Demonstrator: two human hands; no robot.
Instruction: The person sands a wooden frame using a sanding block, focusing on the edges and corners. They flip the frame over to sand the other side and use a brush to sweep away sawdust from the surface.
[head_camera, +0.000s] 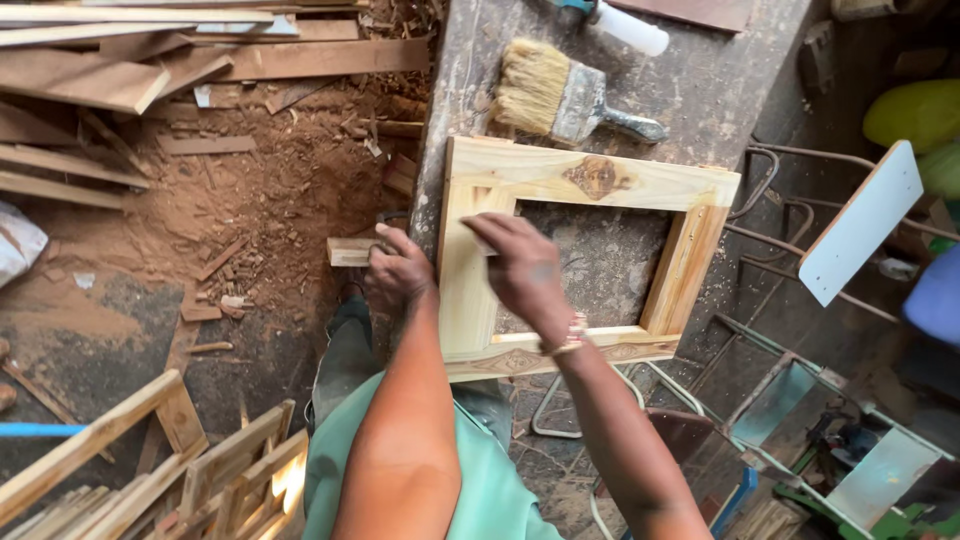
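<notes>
Forearms reach forward from the green shirt at the bottom of the view, both bent slightly inward toward the wooden frame (590, 178). That frame lies flat on the grey tabletop (700, 90), its near rail hanging a little past the edge by the person's body. The right hand (522, 268) lies palm down on the frame's left upright, fingers curled round a small pale piece that looks like sanding paper or a block; I cannot tell which, so its grip is narrow and pressed flat. The left hand (398, 268) sits just beside the frame's outer edge, its grip closed on a short wood block (350, 251) at the tabletop's side. Pressing hard along the upright could, I judge, slide the overhanging frame toward the sawdust-covered floor (250, 200), since nothing visible clamps it. Farther off, a wide paintbrush (560, 100) rests on the tabletop, apart from the frame.
</notes>
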